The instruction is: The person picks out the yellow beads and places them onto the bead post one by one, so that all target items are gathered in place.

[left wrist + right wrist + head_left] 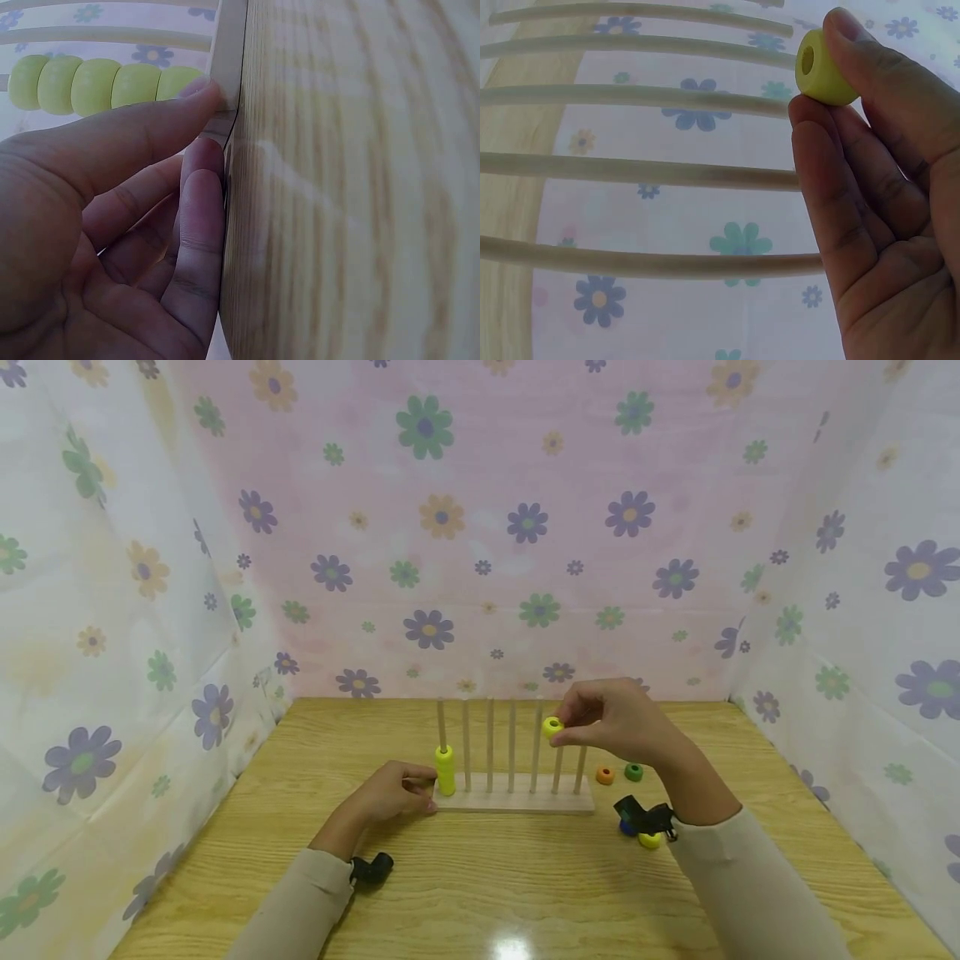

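A wooden peg rack [517,802] with several upright pegs stands on the table. Several yellow beads [446,772] are stacked on its leftmost peg; they also show beside the thumb in the left wrist view. My left hand [386,792] grips the left end of the rack's base, thumb and fingertips against it. Between thumb and fingertips, my right hand [618,720] pinches a single yellow bead [825,71], its hole visible. That bead is held up near the tops of the right-hand pegs, apart from the stacked ones.
Right of the rack lie an orange bead [605,775] and a green bead [633,772]. Nearer, a blue bead [627,828] and another yellow bead [650,841] are partly covered by the right wrist's black camera [643,816]. Flowered cloth [480,543] surrounds the table's back and sides.
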Tool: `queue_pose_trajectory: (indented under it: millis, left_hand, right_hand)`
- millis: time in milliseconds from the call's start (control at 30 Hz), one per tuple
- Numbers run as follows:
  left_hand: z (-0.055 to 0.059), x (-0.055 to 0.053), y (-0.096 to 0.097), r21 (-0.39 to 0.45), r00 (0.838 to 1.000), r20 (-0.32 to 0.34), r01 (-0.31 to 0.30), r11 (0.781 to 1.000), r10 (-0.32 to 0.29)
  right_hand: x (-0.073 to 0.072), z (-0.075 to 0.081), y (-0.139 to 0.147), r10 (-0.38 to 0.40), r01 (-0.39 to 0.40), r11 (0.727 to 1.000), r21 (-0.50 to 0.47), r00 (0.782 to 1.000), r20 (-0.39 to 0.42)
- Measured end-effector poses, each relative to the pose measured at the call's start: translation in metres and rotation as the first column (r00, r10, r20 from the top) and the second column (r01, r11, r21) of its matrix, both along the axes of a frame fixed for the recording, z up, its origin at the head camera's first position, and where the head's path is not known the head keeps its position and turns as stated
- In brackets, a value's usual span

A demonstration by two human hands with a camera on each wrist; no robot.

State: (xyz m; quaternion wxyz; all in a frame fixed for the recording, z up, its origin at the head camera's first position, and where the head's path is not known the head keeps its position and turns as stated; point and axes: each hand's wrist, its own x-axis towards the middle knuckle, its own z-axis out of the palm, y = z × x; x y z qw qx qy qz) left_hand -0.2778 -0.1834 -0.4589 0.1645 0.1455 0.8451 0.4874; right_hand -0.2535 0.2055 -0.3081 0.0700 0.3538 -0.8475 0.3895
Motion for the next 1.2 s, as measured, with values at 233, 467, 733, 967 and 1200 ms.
queue_pose_trajectory:
  millis: [233, 467, 733, 967, 1200]
  left_hand:
    - [0.002, 0.001, 0.002, 0.012, 1.0, 0.015, 0.005, 1.0, -0.006]
    - [0.002, 0.001, 0.002, 0.001, 1.0, 0.004, 0.002, 1.0, -0.002]
    - [0.003, 0.002, 0.002, 0.02, 1.0, 0.018, 0.009, 1.0, -0.009]
    - [0.002, 0.001, 0.001, 0.009, 1.0, 0.012, 0.005, 1.0, -0.005]
    - [0.001, 0.001, 0.001, 0.018, 1.0, 0.019, 0.0, 1.0, -0.001]
  right_hand:
    - [-0.003, 0.003, -0.006, 0.035, -0.035, 0.999, -0.01, 0.998, -0.049]
    - [-0.002, 0.012, -0.016, 0.047, -0.048, 0.999, -0.018, 0.997, -0.061]
    - [-0.003, 0.019, -0.027, 0.03, -0.029, 1.0, 0.009, 0.995, -0.096]
    - [-0.008, 0.019, -0.036, 0.055, -0.057, 0.998, -0.034, 0.996, -0.072]
    - [-0.009, 0.021, -0.047, 0.073, -0.077, 0.994, -0.079, 0.996, -0.061]
